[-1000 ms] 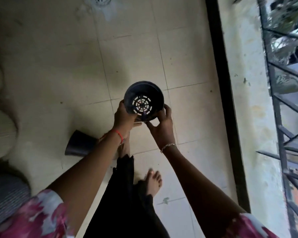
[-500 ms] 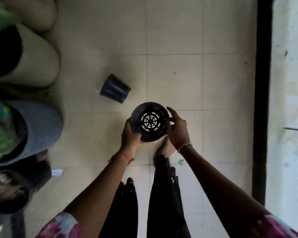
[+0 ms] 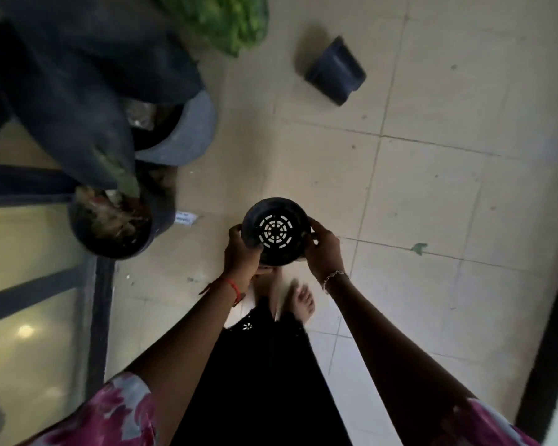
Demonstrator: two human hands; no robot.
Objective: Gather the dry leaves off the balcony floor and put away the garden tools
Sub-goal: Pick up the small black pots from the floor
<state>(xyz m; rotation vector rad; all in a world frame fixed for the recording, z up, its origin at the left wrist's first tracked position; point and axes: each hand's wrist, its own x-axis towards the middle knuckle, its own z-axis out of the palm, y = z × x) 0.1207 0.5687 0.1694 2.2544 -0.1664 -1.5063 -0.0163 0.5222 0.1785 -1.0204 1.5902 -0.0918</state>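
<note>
Held pot [image 3: 276, 231] between left hand [image 3: 242, 254] and right hand [image 3: 323, 252], toppled pot [image 3: 335, 70] beyond, planters [image 3: 187, 133] left, leaf [image 3: 418, 248] right

Both hands, left [image 3: 243, 252] and right [image 3: 323, 252], grip black slotted pot [image 3: 275, 231]; second pot [image 3: 335, 70] lies tipped on tile floor [image 3: 432, 194].

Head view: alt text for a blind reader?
Seen from above, the left hand and right hand hold an empty black pot with a slotted base over a tiled floor. A second pot lies on its side farther off; a grey planter stands at left.
</note>
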